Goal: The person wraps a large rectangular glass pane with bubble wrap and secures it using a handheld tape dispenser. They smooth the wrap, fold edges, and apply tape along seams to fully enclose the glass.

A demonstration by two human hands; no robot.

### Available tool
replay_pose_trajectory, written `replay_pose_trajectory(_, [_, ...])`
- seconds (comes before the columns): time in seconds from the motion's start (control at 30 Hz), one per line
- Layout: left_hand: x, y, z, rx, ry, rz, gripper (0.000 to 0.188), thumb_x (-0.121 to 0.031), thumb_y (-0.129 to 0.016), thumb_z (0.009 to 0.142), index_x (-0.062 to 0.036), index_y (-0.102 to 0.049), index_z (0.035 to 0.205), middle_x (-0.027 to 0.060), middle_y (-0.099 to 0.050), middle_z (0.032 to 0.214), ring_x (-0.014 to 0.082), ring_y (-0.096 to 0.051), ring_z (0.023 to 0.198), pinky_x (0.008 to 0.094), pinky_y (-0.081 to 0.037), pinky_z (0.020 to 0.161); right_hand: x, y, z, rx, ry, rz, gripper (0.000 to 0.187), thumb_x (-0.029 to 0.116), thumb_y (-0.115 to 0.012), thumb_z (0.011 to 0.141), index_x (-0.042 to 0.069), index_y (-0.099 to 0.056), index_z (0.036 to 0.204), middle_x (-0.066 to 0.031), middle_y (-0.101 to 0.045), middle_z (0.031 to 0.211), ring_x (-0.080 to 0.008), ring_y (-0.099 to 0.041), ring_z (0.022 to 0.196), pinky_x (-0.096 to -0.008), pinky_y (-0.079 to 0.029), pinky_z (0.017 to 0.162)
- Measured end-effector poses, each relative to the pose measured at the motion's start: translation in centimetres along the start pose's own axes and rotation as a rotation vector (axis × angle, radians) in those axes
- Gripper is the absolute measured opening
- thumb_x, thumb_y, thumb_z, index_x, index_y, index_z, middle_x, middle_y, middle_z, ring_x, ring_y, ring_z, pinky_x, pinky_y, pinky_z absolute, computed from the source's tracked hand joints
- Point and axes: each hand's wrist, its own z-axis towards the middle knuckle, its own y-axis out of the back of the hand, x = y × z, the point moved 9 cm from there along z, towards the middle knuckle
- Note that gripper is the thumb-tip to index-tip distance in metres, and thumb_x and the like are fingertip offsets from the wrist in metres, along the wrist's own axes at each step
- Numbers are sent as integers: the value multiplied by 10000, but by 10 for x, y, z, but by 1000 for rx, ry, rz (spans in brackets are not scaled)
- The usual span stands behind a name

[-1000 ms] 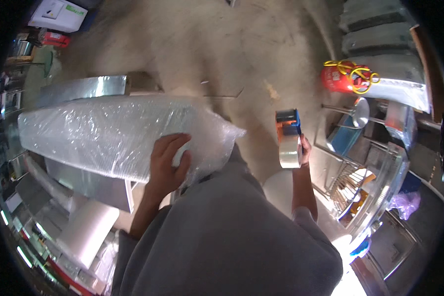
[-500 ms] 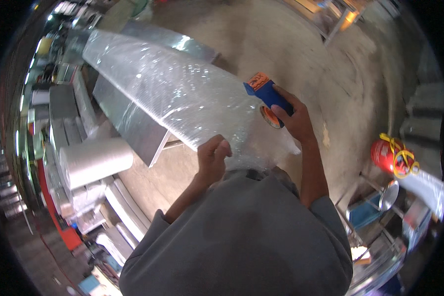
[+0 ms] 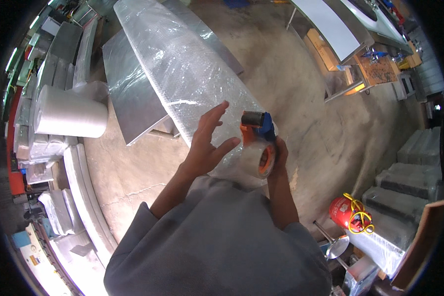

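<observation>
A long panel wrapped in bubble wrap (image 3: 182, 69) lies on a metal table (image 3: 126, 84) and reaches toward me. My left hand (image 3: 207, 143) rests flat on its near end, fingers spread. My right hand (image 3: 277, 153) grips a tape dispenser (image 3: 257, 143), orange and blue with a clear tape roll, held against the wrap's near end beside my left hand.
A big roll of bubble wrap (image 3: 69, 118) stands at the left among stacked wrapped panels (image 3: 84, 197). A red fire extinguisher (image 3: 348, 214) with a yellow hose lies at the lower right. White tables (image 3: 330, 29) stand at the far right on the concrete floor.
The view has swung around. My right hand brought the tape dispenser from out at the side onto the wrapped panel's end. My left hand shifted from gripping the wrap to lying open on it.
</observation>
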Motion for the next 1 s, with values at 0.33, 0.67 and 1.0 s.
replay_pose_trajectory(0.33, [60,-37,36,322,416,-407,450,-304,-619,1033,-11,-610,1375,123,-670,1306,235,-631,1178,377,-497,1018,-11,19,-21,-499,145,-250,645,499,-641,901,4,-616,1315,-157,-688,1188,-275,-691,993,-390,-579,854])
replay_pose_trajectory(0.67, [114,42,-60,-455,303,228,222,-91,-680,940,6,-568,774,97,-576,690,151,-537,650,325,-446,631,17,-61,115,-186,494,-2031,667,146,-745,850,104,-510,1473,-232,-651,1279,-362,-644,1124,-470,-510,990])
replay_pose_trajectory(1.0, [74,-121,-121,526,-91,271,229,-114,-745,845,-66,-692,1063,141,-656,1083,351,-633,1053,460,-524,901,-8,-51,115,-149,1036,-2113,446,154,-768,826,102,-662,1256,-174,-635,1179,-357,-595,1150,-499,-480,1033])
